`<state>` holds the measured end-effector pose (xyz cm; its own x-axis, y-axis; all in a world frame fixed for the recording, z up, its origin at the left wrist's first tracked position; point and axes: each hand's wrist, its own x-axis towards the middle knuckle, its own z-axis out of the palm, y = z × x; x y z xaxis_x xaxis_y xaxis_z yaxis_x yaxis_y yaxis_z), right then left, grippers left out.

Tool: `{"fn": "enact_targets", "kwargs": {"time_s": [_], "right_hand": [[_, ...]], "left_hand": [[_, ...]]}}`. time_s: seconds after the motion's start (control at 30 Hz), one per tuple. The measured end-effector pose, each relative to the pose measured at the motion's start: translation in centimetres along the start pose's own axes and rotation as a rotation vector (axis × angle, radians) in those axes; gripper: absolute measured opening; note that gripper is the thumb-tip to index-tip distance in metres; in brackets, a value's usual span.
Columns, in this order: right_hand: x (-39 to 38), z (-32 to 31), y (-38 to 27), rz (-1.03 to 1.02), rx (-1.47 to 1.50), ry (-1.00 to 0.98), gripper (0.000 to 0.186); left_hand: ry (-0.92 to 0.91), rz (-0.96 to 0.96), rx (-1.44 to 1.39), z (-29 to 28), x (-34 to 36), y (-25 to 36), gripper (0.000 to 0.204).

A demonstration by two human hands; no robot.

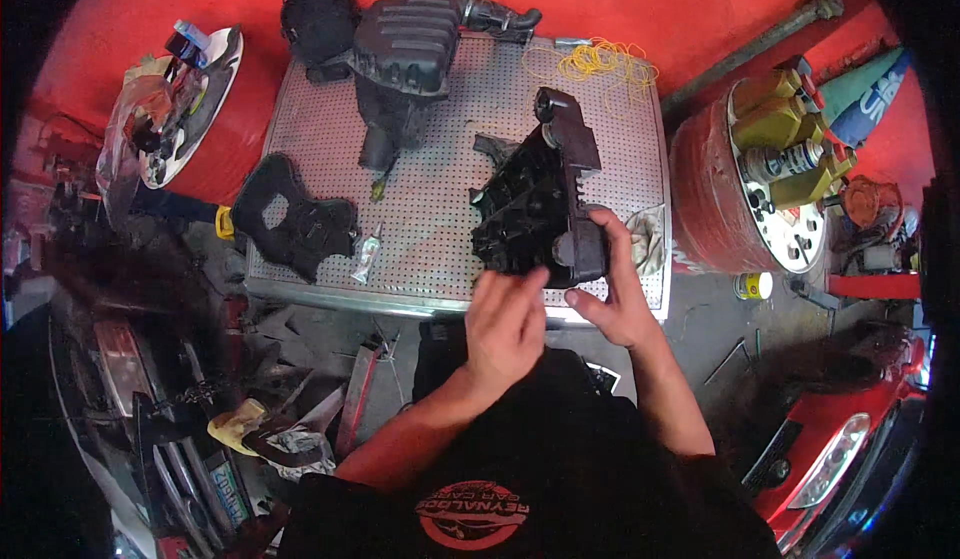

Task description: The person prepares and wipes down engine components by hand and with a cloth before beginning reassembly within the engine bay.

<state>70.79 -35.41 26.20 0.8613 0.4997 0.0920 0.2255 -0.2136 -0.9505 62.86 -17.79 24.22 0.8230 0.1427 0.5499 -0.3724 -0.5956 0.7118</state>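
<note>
A black ribbed plastic engine part [535, 194] stands tilted on the perforated metal table [430, 249], its hollow, ribbed side facing left. My right hand [622, 294] grips its near right corner, fingers over the outer side and thumb at the near edge. Close by, my left hand [505, 327] is at the part's near end, its fingers bent together and one fingertip against the lower edge. Whether those fingers hold something small is hidden. Left of the part lie a small tube [368, 254] and a flat black plastic cover [290, 219].
A black air filter housing [405, 44] with a hose and a black bag [318, 24] occupy the table's back left. Yellow cord [600, 61] lies at the back right, a cloth [648, 241] at the right edge. Drums [715, 174] holding bottles and cans flank the table.
</note>
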Motion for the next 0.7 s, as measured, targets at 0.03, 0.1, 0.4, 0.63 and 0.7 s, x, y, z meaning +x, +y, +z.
{"fn": "enact_targets", "kwargs": {"time_s": [0.03,0.1,0.4,0.63,0.7], "right_hand": [[0.1,-0.1,0.1,-0.006,0.009,-0.022,0.096],[0.2,0.2,0.2,0.012,0.04,-0.058,0.096],[0.9,0.0,-0.6,0.063,-0.055,-0.157,0.1],[1.6,3.7,-1.3,-0.11,-0.371,0.127,0.103],[2.0,5.0,-1.4,-0.079,-0.266,0.129,0.102]], "left_hand": [[-0.055,0.033,0.021,-0.2,0.1,0.7,0.057],[-0.073,0.021,0.013,0.2,-0.7,1.3,0.059],[-0.052,-0.037,-0.116,0.6,-2.8,-0.8,0.07],[-0.057,-0.271,-0.172,0.9,-5.8,-3.2,0.06],[-0.046,-0.436,-0.254,0.8,-7.1,-4.0,0.052]]}}
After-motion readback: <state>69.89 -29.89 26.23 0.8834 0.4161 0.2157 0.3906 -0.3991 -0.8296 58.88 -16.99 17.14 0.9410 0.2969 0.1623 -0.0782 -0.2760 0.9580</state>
